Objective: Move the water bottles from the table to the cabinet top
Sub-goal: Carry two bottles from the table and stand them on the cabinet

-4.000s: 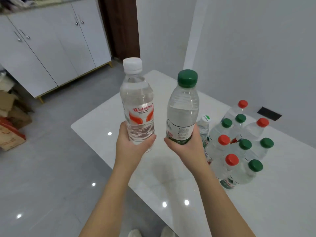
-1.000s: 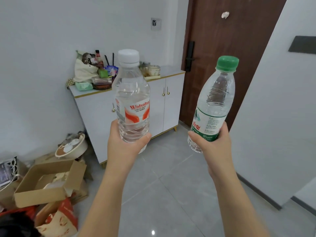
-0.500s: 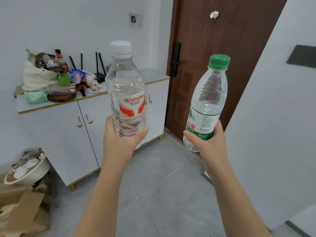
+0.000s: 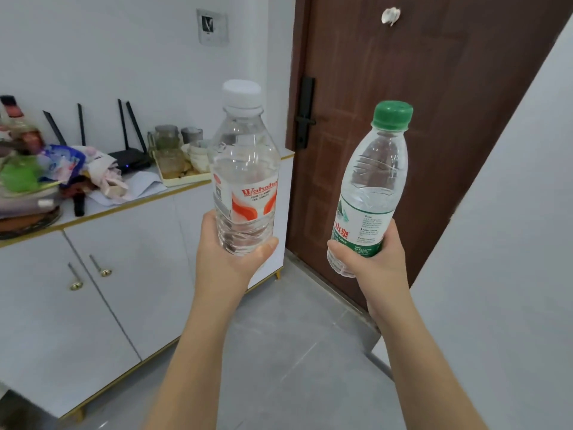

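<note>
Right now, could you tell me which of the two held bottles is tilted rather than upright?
The green-capped bottle in the right hand leans rightward; the white-capped bottle in the left hand stands upright.

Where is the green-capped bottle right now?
The green-capped bottle is held in the right hand, tilted, before the brown door, right of the white-capped bottle.

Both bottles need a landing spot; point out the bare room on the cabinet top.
Free patch on the cabinet top: between the clutter pile and the tray of cups, before the router. Left end is crowded.
</note>
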`<act>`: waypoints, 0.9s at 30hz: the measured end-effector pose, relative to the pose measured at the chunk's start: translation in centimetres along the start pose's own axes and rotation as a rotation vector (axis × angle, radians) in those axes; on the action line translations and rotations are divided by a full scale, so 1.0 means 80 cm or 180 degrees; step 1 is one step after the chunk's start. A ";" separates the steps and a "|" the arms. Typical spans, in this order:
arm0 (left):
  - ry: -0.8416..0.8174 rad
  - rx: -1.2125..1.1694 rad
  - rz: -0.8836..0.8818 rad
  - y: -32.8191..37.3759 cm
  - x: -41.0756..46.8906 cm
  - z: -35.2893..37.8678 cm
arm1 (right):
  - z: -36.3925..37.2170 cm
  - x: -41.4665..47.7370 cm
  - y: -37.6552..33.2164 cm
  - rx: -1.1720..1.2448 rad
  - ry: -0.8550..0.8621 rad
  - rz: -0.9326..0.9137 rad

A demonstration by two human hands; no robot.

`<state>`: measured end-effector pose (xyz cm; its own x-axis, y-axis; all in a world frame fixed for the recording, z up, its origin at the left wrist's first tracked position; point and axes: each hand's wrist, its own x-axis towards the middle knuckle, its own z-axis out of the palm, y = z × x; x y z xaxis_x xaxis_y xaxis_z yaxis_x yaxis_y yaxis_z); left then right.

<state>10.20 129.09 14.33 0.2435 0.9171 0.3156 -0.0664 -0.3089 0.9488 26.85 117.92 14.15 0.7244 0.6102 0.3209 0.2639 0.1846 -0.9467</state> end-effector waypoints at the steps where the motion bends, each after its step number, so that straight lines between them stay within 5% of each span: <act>1: -0.0022 -0.0035 -0.0002 -0.005 0.027 0.008 | 0.009 0.025 0.005 -0.0030 -0.0021 -0.0014; 14: -0.0177 -0.0131 -0.0114 -0.071 0.242 0.096 | 0.089 0.256 0.082 -0.0068 -0.0091 0.0091; 27: 0.0370 -0.0054 -0.0038 -0.144 0.460 0.238 | 0.124 0.543 0.168 0.0193 -0.0555 -0.0007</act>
<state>38.32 161.64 14.74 0.1306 0.9441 0.3028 -0.0808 -0.2943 0.9523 55.55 154.57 15.06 0.6011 0.7330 0.3185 0.2228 0.2290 -0.9476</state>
